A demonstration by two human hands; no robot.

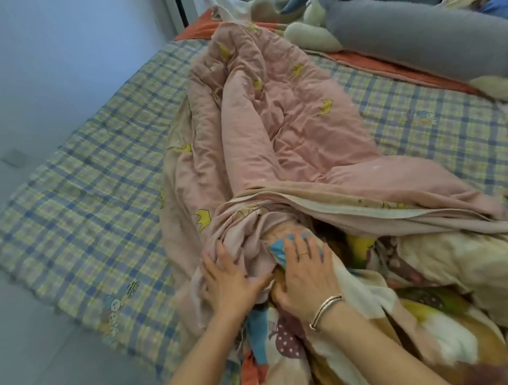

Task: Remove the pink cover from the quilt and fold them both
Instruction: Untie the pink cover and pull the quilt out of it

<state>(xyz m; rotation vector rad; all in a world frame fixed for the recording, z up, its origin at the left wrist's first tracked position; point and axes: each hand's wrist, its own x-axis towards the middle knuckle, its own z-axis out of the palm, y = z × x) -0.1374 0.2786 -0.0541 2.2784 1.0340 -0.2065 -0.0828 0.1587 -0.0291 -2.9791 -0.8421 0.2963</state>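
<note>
Our left hand (pixel 234 279) lies on the bunched mouth of the pink cover (pixel 272 125), its fingers (pixel 213 254) spread and sinking into the gathered cloth. We cannot tell whether they truly grip it. Our right hand (pixel 307 275) rests flat on the quilt (pixel 285 339), fingers straight and close together, the tips on a blue patch just where the quilt comes out of the cover.

The cover runs from the middle of the frame up toward the top centre, puffy along its length, so we judge much of the quilt is still inside. The freed part is heaped at the lower right.

The main risk is that the two cloths move as one. If the flat right hand slips while the left draws the cover away, the quilt will be dragged along and will wad up in the narrow mouth, jamming there. A hard tug on that crumpled opening could strain its seam. The heap at the lower right may also slide off the bed (pixel 78 203).
</note>
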